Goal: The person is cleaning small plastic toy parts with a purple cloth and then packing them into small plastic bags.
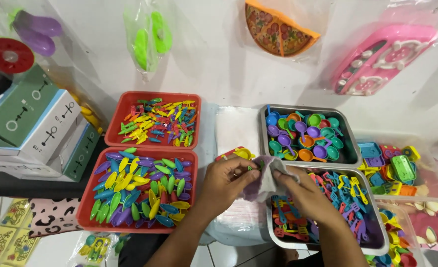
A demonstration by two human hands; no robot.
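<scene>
Between the red trays and the metal pans, both hands met over a small clear plastic bag [263, 179]. The left hand [225, 179] was closed, pinching one edge of the bag, with a yellow toy piece [242, 153] showing just beyond its fingers. The right hand [300, 190] was closed on the opposite edge, its thumb pressed on the film, so the bag hung taut between the two, above the near rim of the lower metal pan [278, 242].

To handle such a bag well, it seemed best to keep both pinches close to the mouth and pull apart gently, since thin film tears or slips when tugged from one corner. Holding it low over the worktop meant any dropped toy would land among the trays and not on the floor.

Just left of the hands, the near red tray [86, 213] held leaf-shaped pieces in many colours, and the far red tray [116, 118] held smaller mixed pieces. The upper metal pan [350, 132] carried little pans and scoops; the lower one held blue, pink and yellow toy cutlery. A stack of flat clear bags [236, 126] lay between the far tray and the upper pan, within easy reach.
</scene>
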